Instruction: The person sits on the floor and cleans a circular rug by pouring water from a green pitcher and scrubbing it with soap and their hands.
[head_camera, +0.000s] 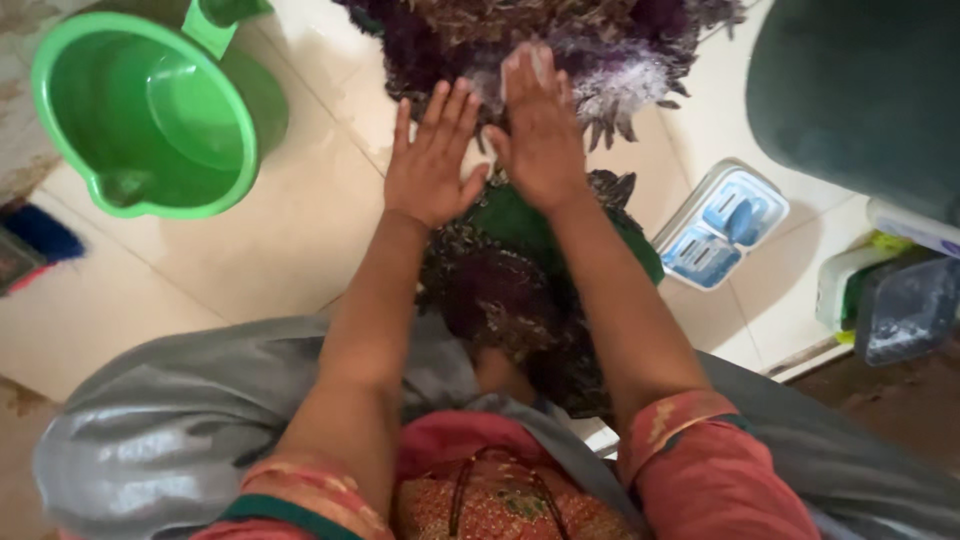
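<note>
Fingers first: the left hand (432, 160) has all of them stretched out and slightly fanned, palm flat down, resting on the near edge of the shaggy purple mat (540, 40) where it meets the tile, and it isn't gripping anything. The right hand (540, 125) sits just beside it, a bit farther up on the pile, fingers straight and held close together, also pressing flat rather than pinching; the fingertips are a little blurred so I can't tell exactly how deep they sink into the tufts. Looks to me like the pressing or scrubbing stage of washing that mat by hand on the wet floor, and I'd guess the next push needs both palms kept flat with weight through the wrists so the pile doesn't bunch. Thumbs nearly touch in the middle. Both forearms run straight out from the body, almost parallel, elbows near the knees, with patterned red sleeves (700, 460) pushed up. The mat runs from the far edge of the view back toward the person, dark and bunched between the arms. Far left sits a green plastic bucket (140, 110), to the right a blue and white scrub brush (722, 222) lies on the tile floor (290, 230), well apart from the hands.
</note>
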